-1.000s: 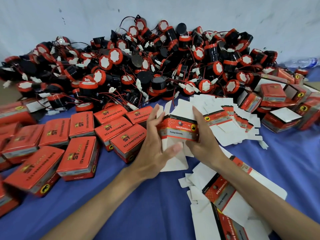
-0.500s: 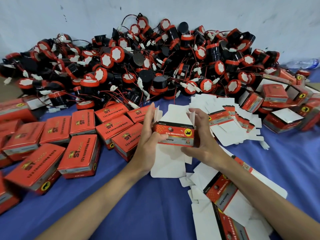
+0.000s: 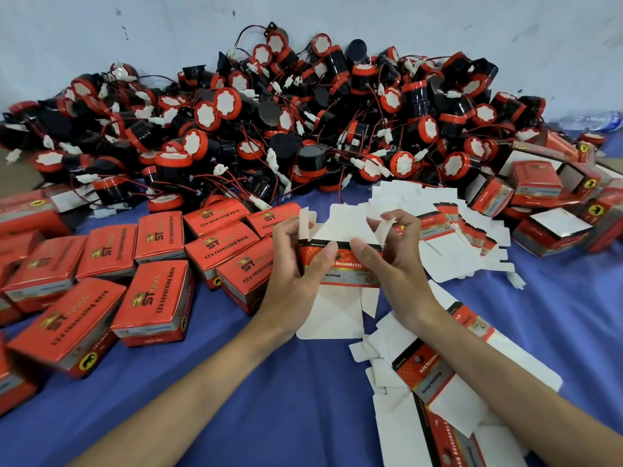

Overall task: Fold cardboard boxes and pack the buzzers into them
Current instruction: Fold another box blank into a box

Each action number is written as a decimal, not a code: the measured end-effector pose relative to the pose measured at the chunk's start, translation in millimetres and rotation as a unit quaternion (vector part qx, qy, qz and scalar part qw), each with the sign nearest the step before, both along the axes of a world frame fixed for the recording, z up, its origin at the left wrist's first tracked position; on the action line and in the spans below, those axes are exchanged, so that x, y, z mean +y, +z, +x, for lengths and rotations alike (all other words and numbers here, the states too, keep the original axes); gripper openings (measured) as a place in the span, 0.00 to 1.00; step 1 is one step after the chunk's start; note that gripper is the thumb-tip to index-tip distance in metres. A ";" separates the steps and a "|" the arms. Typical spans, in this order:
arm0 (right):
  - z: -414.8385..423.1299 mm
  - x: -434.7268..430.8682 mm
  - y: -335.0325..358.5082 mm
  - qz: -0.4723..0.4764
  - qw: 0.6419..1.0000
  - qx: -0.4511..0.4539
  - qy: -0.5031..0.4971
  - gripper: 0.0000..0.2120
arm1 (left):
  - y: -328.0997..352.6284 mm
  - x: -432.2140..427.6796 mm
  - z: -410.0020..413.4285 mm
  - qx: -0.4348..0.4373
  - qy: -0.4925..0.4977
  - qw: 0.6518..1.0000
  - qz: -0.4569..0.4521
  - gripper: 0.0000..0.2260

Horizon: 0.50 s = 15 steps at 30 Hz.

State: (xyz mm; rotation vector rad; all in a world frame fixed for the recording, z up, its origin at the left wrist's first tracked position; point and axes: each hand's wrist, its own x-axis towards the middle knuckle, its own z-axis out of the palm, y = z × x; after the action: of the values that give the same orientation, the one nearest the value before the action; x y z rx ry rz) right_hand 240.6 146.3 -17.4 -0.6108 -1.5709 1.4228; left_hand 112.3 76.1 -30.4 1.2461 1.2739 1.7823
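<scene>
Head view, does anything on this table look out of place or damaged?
Nothing looks damaged. One small white piece, perhaps a loose connector, lies alone on the cloth right of the flat blanks, apart from the buzzers. The closed boxes lie askew, not stacked.

Red-and-white cardboard box blank (image 3: 340,267): partly opened, pinched between left hand (image 3: 293,271) and right hand (image 3: 394,264). Red printed panel under both thumbs, small white side flaps upright at fingertips (image 3: 404,221), large white flap hanging below palms.
Closed red cardboard boxes (image 3: 158,291): many, lying tilted in loose rows left of left fingers.
Flat white-and-red blanks (image 3: 451,234): fanned stack just beyond right fingers; more blanks (image 3: 435,379) under right forearm.
Black-and-red round buzzers (image 3: 303,123): big heap, red wires, white plugs, well beyond fingertips.
</scene>
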 end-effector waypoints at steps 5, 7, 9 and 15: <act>-0.9 0.7 -2.2 0.011 1.000 0.007 -0.002 0.21 | -0.2 0.9 -0.9 0.006 0.010 1.000 0.017 0.16; -0.8 0.2 -3.0 0.017 1.000 0.010 0.000 0.20 | 0.5 0.4 -0.5 0.007 0.018 1.000 0.023 0.17; -1.0 -0.1 -4.0 0.029 1.000 0.010 -0.004 0.19 | 0.8 0.2 -0.4 0.009 0.025 0.999 0.033 0.19; -3.0 -0.8 -6.8 0.066 0.998 -0.004 -0.022 0.17 | 6.1 -0.7 -4.4 0.008 0.002 1.000 0.026 0.24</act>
State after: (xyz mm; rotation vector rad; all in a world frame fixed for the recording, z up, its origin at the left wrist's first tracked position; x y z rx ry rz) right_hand 237.6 145.5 -24.1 -0.5704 -1.6340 1.2749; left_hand 107.9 75.5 -24.4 1.2893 1.2466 1.8228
